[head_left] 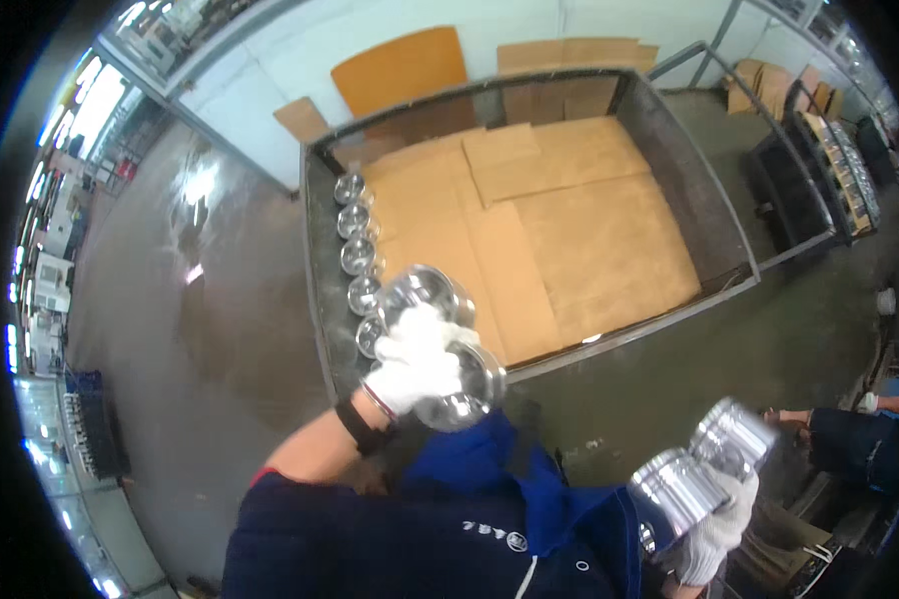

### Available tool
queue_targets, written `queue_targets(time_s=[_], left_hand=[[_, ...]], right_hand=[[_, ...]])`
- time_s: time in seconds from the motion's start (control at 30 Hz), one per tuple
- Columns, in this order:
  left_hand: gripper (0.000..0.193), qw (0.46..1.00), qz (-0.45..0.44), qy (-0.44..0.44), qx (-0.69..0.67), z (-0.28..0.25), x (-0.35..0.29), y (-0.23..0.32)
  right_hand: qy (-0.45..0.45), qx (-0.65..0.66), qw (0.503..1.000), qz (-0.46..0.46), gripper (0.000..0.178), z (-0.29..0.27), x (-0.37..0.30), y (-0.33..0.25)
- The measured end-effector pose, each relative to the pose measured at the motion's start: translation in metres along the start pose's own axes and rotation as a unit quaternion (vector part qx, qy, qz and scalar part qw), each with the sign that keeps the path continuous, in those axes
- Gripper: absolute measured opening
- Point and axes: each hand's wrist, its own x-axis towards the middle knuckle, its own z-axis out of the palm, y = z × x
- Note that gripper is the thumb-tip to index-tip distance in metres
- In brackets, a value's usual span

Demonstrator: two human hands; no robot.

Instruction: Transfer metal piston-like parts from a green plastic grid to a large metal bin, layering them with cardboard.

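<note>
My left hand [415, 357], in a white glove, is closed on two shiny metal pistons. One piston [432, 290] sticks out beyond the fingers, and the other piston [466, 389] is on the near side. This hand is over the near left corner of a metal-framed bin [744, 240]. On my right, beside my body, my gloved right hand [721, 529] grips two more pistons [677, 489], slightly blurred; its fingers are partly hidden behind them. Along the bin's left wall stands a row of several similar pistons [358, 257].
Flat cardboard sheets [609, 240] line the bin's bottom. A brown board [402, 72] leans on the wall behind it. At far right stands a rack of metal parts [839, 165]. Close on my right, another person's dark sleeve [849, 446] shows. Wet-looking floor [200, 270] stretches to the left.
</note>
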Motion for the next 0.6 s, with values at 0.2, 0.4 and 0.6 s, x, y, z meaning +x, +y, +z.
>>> queue_targets(time_s=[0.2, 0.4, 0.6], left_hand=[[0.025, 0.995, -0.054, -0.014, 0.088, 0.022, -0.006, -0.029], [0.029, 0.976, -0.142, -0.160, 0.029, 0.083, -0.022, -0.037], [0.021, 0.969, -0.133, -0.205, 0.046, 0.144, -0.038, -0.014]], right_hand=[[-0.073, -0.104, 0.987, -0.095, 0.032, 0.009, 0.035, -0.053], [-0.154, -0.138, 0.973, -0.102, 0.031, 0.011, 0.052, -0.093], [-0.125, 0.003, 0.985, 0.117, 0.027, 0.027, 0.065, -0.125]])
